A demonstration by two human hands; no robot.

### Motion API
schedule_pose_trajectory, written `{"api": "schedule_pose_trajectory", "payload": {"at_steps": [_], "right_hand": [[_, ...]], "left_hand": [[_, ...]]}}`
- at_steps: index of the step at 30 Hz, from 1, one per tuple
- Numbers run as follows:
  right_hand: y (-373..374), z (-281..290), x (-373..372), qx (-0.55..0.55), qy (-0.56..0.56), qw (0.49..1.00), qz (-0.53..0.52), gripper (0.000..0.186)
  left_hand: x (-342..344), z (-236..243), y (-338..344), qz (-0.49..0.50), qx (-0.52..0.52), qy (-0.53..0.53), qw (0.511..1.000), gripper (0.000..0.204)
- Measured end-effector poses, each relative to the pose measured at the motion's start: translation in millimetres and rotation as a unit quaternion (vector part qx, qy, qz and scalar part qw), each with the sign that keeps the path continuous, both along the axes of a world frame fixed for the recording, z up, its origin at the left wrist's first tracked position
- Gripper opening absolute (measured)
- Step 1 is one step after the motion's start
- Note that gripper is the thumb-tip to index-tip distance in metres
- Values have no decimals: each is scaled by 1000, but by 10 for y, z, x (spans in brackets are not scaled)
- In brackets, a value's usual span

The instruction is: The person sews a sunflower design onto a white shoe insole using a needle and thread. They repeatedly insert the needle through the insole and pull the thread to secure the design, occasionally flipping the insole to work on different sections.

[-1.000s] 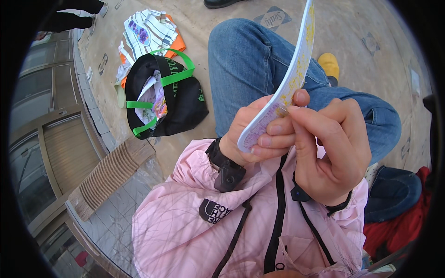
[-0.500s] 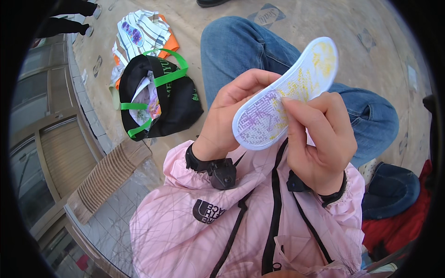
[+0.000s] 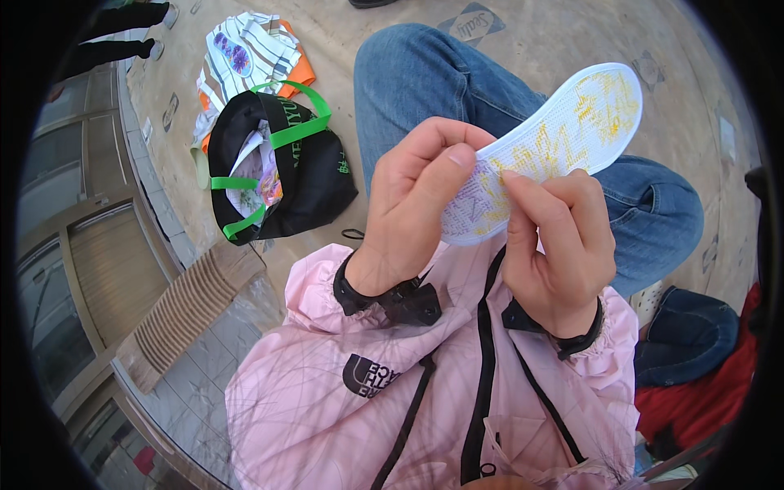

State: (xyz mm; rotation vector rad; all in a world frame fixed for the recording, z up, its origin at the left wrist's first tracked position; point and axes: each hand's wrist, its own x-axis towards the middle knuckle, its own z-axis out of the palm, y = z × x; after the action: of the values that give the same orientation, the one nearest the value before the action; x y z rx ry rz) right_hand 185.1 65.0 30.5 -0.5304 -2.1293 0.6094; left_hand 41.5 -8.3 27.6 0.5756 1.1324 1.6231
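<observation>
A white shoe insole [image 3: 563,122] with yellow and purple stitching is held up in front of me, tilted, its wide end toward the upper right. My left hand [image 3: 412,200] grips its left edge, thumb on the stitched face and the other fingers partly hidden behind. My right hand [image 3: 563,237] is closed in a pinch at the insole's middle, its thumb and forefinger touching the stitched face. Whatever lies between those fingertips is too small to make out.
To the left stands a black bag [image 3: 314,171] with green handles and colourful contents. Beyond it lie striped cloths [image 3: 257,49] with a purple-patterned piece on top. A ridged wooden board [image 3: 192,306] rests at lower left. Another person's legs [image 3: 122,37] show at upper left.
The insole has shifted right and turned to lie flatter. My left thumb now rests on its stitched face, where before it was hidden. My right hand stays pinched at nearly the same spot.
</observation>
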Motion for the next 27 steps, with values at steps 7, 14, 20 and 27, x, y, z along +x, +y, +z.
{"api": "schedule_pose_trajectory", "payload": {"at_steps": [7, 14, 20, 27], "right_hand": [[-32, 31, 12, -40, -11, 997, -60, 30], [-15, 63, 1, -39, -8, 998, -56, 33], [-10, 26, 16, -23, 2, 1000, -19, 41], [-33, 18, 2, -12, -10, 1000, -7, 46]], "left_hand": [[78, -54, 22, 10, 36, 98, 994, 19], [147, -70, 3, 91, 92, 126, 984, 19], [154, -173, -8, 127, 96, 165, 973, 21], [211, -91, -4, 172, 76, 149, 971, 31]]}}
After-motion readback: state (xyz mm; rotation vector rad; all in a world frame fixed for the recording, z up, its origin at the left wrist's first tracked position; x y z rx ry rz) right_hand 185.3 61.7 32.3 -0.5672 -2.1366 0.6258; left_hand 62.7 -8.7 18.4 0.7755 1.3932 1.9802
